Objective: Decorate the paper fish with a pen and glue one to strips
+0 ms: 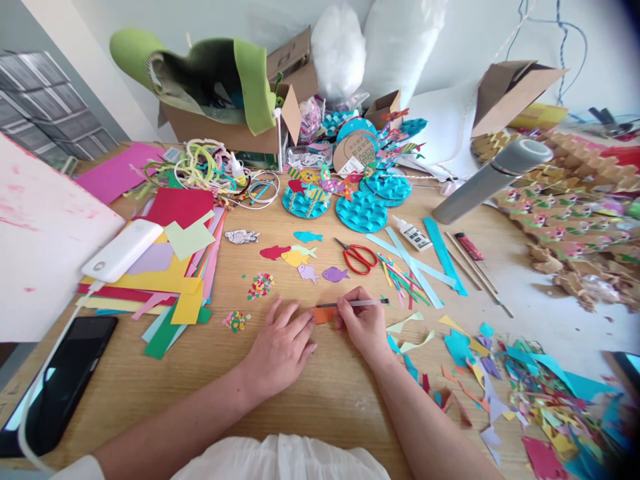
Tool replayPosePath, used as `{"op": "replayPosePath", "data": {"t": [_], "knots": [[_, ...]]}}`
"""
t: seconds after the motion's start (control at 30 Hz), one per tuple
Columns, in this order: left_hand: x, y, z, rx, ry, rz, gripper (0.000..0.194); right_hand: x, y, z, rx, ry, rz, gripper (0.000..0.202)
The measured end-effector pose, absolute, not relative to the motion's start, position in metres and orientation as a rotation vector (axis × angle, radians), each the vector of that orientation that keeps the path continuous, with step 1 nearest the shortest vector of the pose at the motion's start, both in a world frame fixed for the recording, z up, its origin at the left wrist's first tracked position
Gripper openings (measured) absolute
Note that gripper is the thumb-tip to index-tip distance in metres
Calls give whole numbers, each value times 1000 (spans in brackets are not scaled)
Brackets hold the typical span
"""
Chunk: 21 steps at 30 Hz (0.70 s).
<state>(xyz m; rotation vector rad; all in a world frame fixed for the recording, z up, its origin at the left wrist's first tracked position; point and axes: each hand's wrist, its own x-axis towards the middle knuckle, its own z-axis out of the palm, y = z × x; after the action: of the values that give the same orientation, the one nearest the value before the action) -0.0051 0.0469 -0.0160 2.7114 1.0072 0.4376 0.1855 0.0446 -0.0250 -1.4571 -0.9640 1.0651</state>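
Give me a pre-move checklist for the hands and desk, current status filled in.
1. Orange paper steadied: ok. The left hand has its fingers at the paper's left edge.
2. Gray pencil gripped: ok. The right hand holds it over the paper.
3. Marks on the paper: cannot tell. Too small and partly covered by fingers.
4. Scissors out of the way: ok. They lie on the table beyond the right hand, touching neither hand.
5. Space beside the right forearm tidy: not ok. Loose paper scraps lie close to it.
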Motion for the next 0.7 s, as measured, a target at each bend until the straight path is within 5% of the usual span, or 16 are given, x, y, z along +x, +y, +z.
{"op": "replayPosePath", "data": {"t": [0.7], "knots": [[-6, 47, -16, 2698, 999, 453, 36, 183, 46, -16, -1496, -913, 1032, 25]]}}
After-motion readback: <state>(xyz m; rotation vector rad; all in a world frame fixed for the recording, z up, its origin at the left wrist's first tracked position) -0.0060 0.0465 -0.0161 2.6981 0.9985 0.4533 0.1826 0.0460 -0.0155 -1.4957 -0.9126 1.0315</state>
